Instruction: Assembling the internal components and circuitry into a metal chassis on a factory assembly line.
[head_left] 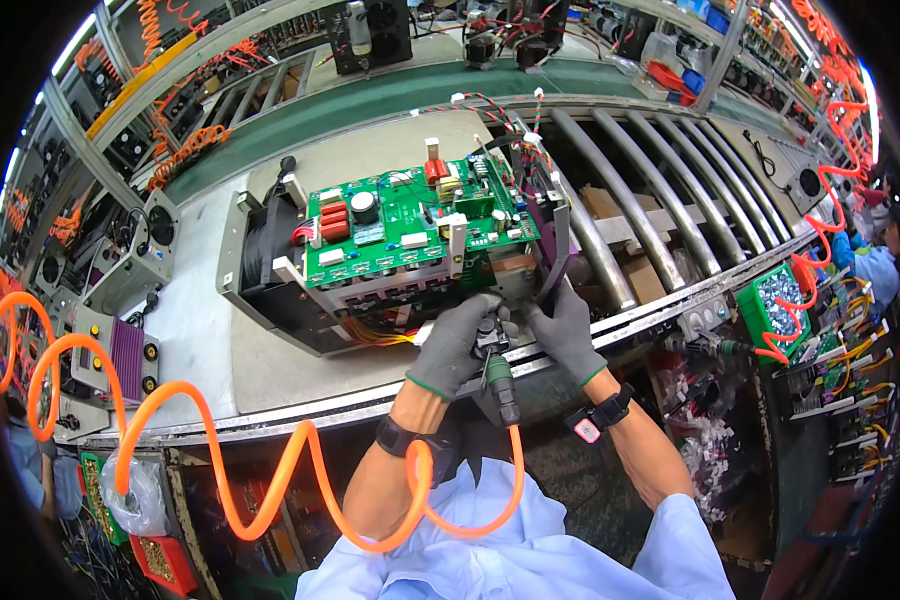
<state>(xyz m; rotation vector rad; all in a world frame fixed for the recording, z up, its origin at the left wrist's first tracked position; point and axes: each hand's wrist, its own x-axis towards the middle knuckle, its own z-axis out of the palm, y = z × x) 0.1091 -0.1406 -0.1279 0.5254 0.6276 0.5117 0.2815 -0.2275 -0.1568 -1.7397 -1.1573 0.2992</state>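
Observation:
My left hand (pixel 455 350), in a grey glove, is closed round a dark air-powered tool (pixel 490 338). A green and black hose fitting (pixel 503 388) hangs from it, joined to an orange coiled air hose (pixel 310 440). The tool's tip is hidden by the fingers. My gloved right hand (pixel 568 335) grips the lower corner of a purple end panel (pixel 554 235); its fingers are partly hidden. Both hands are at the near right end of an open machine chassis with a green circuit board (pixel 420 220) on top. A black fan (pixel 273 240) fills the chassis's left end.
Metal rollers (pixel 660 190) run to the right of the bench top (pixel 270 370). At the left stands another unit with a purple side (pixel 130 355). A green bin of small metal parts (pixel 780 300) sits at the right, and a red bin (pixel 163 565) at the lower left.

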